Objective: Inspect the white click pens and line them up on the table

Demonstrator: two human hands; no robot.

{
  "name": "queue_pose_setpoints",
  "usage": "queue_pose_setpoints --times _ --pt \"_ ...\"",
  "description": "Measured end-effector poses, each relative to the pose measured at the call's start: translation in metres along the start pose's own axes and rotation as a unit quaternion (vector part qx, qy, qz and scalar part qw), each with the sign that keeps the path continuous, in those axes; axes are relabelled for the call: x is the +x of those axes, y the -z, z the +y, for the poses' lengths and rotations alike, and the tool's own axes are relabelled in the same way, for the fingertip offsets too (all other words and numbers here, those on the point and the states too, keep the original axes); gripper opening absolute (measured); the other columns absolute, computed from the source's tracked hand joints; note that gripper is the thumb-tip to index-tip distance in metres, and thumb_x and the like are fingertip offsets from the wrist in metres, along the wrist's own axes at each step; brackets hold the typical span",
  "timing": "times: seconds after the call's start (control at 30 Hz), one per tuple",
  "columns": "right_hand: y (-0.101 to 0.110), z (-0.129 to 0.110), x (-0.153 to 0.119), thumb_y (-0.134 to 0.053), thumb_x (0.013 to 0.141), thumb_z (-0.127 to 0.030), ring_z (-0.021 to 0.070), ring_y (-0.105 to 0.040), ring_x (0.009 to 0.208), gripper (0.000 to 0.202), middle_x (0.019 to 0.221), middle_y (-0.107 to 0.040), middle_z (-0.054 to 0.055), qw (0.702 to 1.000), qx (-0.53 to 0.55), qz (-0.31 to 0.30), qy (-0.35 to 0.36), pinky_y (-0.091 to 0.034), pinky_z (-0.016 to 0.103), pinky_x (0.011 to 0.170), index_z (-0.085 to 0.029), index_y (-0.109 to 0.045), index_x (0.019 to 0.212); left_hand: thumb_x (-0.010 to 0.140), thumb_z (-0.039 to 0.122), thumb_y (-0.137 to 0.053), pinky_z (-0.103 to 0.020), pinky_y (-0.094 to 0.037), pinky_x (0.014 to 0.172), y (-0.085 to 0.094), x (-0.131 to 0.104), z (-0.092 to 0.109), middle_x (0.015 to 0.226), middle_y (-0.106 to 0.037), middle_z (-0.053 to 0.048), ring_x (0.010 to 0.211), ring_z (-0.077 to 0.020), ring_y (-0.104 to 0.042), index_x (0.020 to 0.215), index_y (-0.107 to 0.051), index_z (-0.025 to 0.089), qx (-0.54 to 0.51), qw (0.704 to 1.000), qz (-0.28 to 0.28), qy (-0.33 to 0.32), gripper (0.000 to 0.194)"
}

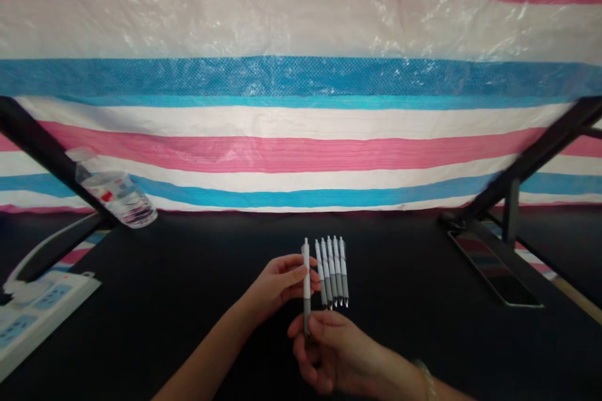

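A white and grey click pen (306, 285) is held upright in the picture between both hands. My left hand (282, 279) grips its white upper half between thumb and fingers. Lower down, my right hand (332, 348) pinches the grey grip near the tip, which the fingers partly hide. Just right of the held pen, several matching pens (333, 272) lie side by side in a row on the black table, their push buttons facing away from me. Fingers of my left hand reach behind the held pen, close to the leftmost pen of the row.
A black phone (493, 268) lies at the right by a dark support bar (505, 185). At the left are a white power strip (51, 301) with a plugged-in cable and a tilted clear plastic bottle (120, 195). A striped plastic sheet (291, 156) hangs behind the table.
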State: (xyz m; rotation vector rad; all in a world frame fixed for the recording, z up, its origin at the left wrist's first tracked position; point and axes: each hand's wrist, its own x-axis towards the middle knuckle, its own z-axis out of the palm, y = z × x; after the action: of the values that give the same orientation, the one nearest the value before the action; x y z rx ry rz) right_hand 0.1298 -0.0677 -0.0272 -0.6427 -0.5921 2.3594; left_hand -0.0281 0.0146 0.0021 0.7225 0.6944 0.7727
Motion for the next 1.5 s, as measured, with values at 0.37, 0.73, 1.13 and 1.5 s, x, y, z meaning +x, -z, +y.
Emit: queue_pose_setpoints --times 0.37,0.73,1.13,1.5 --pt "-0.008 0.006 -0.008 -0.086 0.071 -0.05 0.0052 -0.048 0.045 0.045 0.061 -0.059 -0.002 0.994 0.008 0.113 0.006 -0.021 0.016 0.041 -0.014 -0.064 0.087 0.061 0.037 -0.095 -0.025 -0.059 0.064 -0.005 0.001 -0.007 0.074 -0.077 -0.008 0.065 -0.0173 -0.074 0.09 -0.074 0.011 0.013 0.999 0.037 -0.003 0.044" --pt "-0.011 0.011 -0.005 -0.084 0.077 -0.042 0.0154 -0.068 0.073 0.038 0.083 -0.071 0.004 0.994 0.098 0.05 0.024 -0.049 0.028 0.069 -0.015 -0.065 0.095 0.071 0.032 -0.089 -0.023 -0.058 0.063 0.007 0.007 -0.01 0.074 -0.075 -0.006 0.063 -0.015 -0.072 0.094 -0.073 0.011 0.0 1.0 0.0 -0.018 0.035" --pt "-0.011 0.01 -0.007 -0.086 0.075 -0.038 0.0165 -0.07 0.072 0.038 0.079 -0.073 0.005 0.995 0.088 0.041 0.014 -0.048 0.03 0.071 -0.014 -0.063 0.092 0.073 0.03 -0.087 -0.023 -0.057 0.057 0.013 0.011 -0.008 0.073 -0.071 -0.005 0.061 -0.0154 -0.07 0.088 -0.069 0.013 -0.005 0.998 -0.058 0.0 0.03" --pt "-0.011 0.008 -0.007 -0.084 0.07 -0.058 0.0169 -0.07 0.072 0.055 0.085 -0.075 0.007 0.992 0.11 0.06 -0.012 -0.049 0.031 0.071 -0.014 -0.062 0.095 0.073 0.029 -0.087 -0.024 -0.058 0.061 0.011 0.011 -0.008 0.075 -0.069 -0.004 0.063 -0.0142 -0.069 0.088 -0.07 0.013 -0.005 0.999 -0.045 -0.014 0.028"
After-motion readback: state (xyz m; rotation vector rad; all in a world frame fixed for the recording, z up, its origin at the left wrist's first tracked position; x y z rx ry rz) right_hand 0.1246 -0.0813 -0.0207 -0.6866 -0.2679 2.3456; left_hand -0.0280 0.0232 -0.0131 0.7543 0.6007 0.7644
